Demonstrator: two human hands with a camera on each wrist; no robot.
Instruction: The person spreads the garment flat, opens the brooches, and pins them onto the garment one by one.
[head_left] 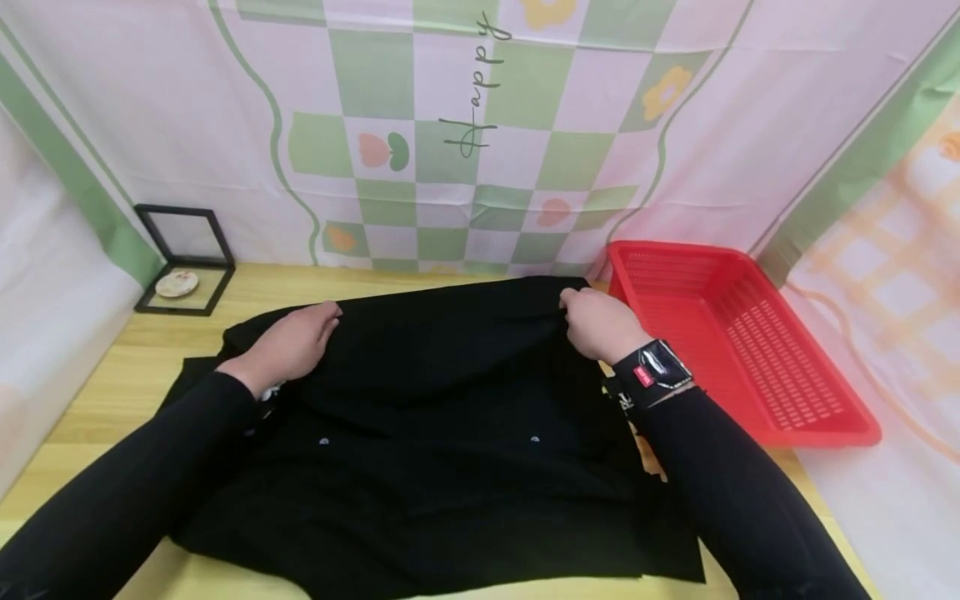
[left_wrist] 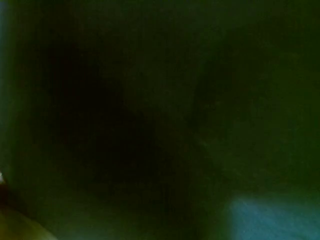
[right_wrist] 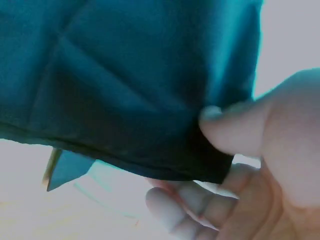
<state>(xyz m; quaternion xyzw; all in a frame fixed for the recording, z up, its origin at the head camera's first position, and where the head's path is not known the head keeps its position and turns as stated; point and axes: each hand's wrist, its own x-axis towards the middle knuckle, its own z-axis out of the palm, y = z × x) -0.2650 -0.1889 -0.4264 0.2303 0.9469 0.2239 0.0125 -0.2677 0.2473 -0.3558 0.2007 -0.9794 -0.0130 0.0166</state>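
Observation:
A wide black cloth (head_left: 450, 375), perhaps a garment, is spread in front of me, its far part raised between my hands. Two small pale round marks show on it. My left hand (head_left: 288, 346) pinches its far edge on the left. At the far right corner my right hand (head_left: 600, 323) grips the cloth. The right wrist view shows the thumb (right_wrist: 232, 130) pressing the cloth's corner (right_wrist: 150, 110) against curled fingers. Dark fabric fills nearly all of the left wrist view, so the left fingers are hidden there.
A red plastic basket (head_left: 817, 437) stands right of the cloth, close to my right forearm. At the back left is a black hinged frame (head_left: 172, 311) with a round pale object (head_left: 177, 284) in it. A printed curtain (head_left: 457, 192) hangs behind the wooden table (head_left: 97, 408).

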